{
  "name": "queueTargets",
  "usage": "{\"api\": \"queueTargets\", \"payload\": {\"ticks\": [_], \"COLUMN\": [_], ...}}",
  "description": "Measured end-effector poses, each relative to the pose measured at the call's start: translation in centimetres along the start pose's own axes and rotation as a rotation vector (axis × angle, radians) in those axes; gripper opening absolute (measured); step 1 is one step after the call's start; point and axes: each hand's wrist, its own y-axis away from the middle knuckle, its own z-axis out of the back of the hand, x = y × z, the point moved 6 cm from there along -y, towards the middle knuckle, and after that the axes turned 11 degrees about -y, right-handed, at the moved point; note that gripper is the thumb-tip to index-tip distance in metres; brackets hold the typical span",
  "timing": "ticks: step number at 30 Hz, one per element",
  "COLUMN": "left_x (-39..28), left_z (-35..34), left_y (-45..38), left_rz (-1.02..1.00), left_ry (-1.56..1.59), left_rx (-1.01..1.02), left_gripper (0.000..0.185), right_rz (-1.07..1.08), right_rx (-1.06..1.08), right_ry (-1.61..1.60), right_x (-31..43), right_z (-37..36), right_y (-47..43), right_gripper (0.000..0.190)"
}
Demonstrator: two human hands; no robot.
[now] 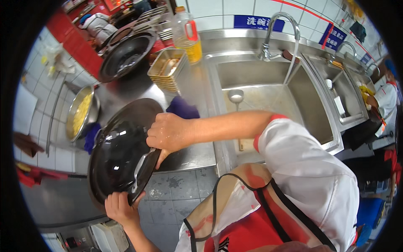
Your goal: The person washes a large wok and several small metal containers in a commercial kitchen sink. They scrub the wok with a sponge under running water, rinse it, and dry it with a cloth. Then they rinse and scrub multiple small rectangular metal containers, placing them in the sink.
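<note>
A wide dark wok-like pan [118,157] is held tilted over the edge of the steel counter, its glossy inside wet. My right hand [170,132] grips its rim on the near right side, beside a metal handle. Lower down, my left hand [122,206] has its fingers over the bottom of the same rim. Behind the pan a purple cloth [182,108] lies on the counter. To the right is a steel sink [261,104] with a ladle [236,96] in it, and water runs from its faucet [281,23].
A second dark wok [127,56], stacked rectangular metal pans [167,67] and an oil bottle [188,37] stand at the counter's back. At left is a steel bowl [82,113] of yellow food. Another person [385,97] is by the far right sinks.
</note>
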Motion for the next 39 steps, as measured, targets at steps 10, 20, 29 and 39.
{"api": "queueTargets", "payload": {"ticks": [10,20,29,39], "left_x": [-4.1,-6.5,-3.7,17.8], "left_z": [-5.8,-10.3,-10.6,-12.2], "left_y": [0.8,-2.1,-1.4,3.0], "left_rz": [0.06,0.131,0.186,0.458], "left_ry": [-0.106,0.005,0.341,0.422], "left_rx": [0.008,0.153,0.175,-0.018], "left_gripper": [0.044,0.037,0.049,0.027], "right_rz": [-1.394,-1.308,-0.575,-1.009], "right_rx": [-1.308,-1.375,-0.202,-0.828], "right_ry": [-0.024,0.447,-0.258,-0.597], "right_x": [-27.5,-38.2,-11.7,-8.0], "right_z": [14.0,21.0,-1.1,2.7], "right_y": [38.3,46.0,11.0,5.4], "right_gripper": [0.091,0.099,0.034,0.021]}}
